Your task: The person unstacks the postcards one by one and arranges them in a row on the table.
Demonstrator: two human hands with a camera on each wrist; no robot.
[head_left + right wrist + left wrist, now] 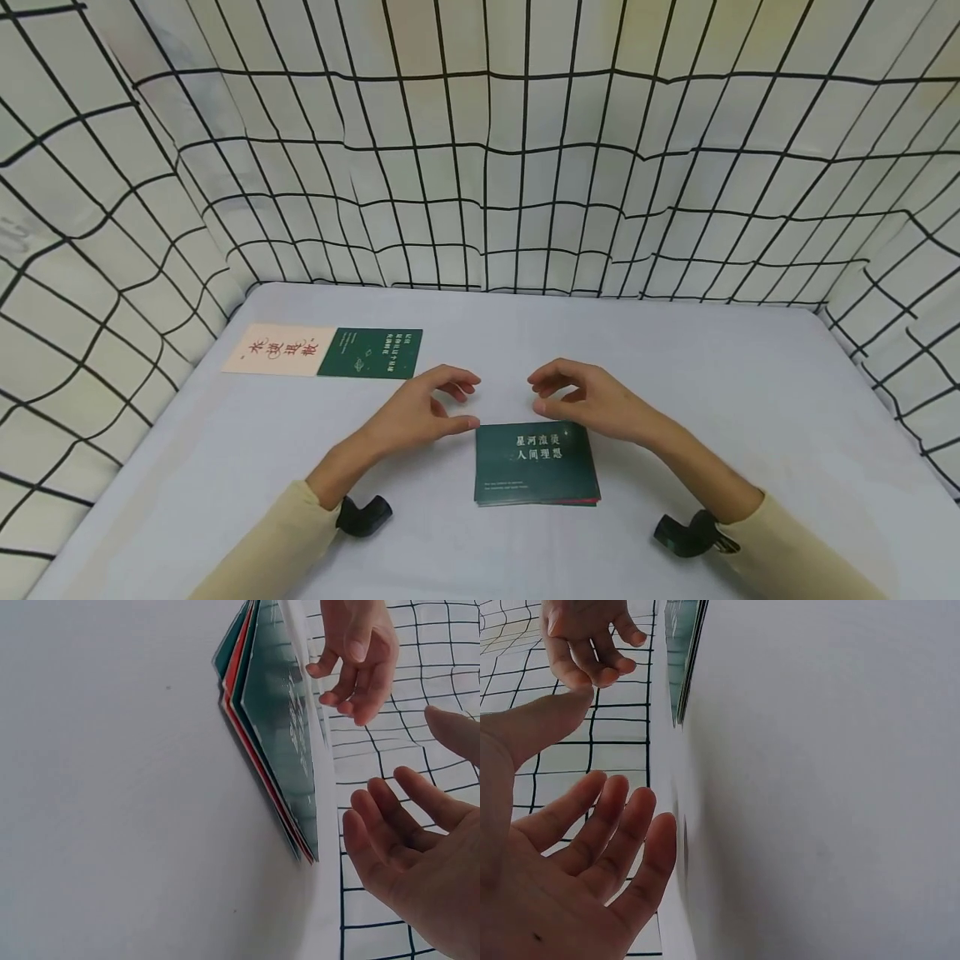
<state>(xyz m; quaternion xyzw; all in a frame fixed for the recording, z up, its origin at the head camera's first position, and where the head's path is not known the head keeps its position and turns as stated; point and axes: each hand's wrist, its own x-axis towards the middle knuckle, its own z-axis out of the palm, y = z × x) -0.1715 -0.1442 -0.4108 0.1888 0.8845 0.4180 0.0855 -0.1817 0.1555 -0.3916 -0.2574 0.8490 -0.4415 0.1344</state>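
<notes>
A small stack of cards (536, 467) lies flat on the white table, its top card dark green with pale lettering. In the right wrist view the stack (277, 727) shows a red card edge between green ones. My left hand (427, 408) hovers at the stack's far left corner, fingers loosely bent and holding nothing. At the far right corner is my right hand (588, 400), likewise relaxed, with nothing between thumb and fingers. Further left, a cream card (279, 350) with red characters lies beside a green card (371, 352), their edges meeting.
The white table (675, 350) is bordered at the back and sides by white walls with a black grid net (525, 150). A black wrist-worn piece sits at each sleeve, one by the left cuff (363, 517) and one by the right cuff (686, 533).
</notes>
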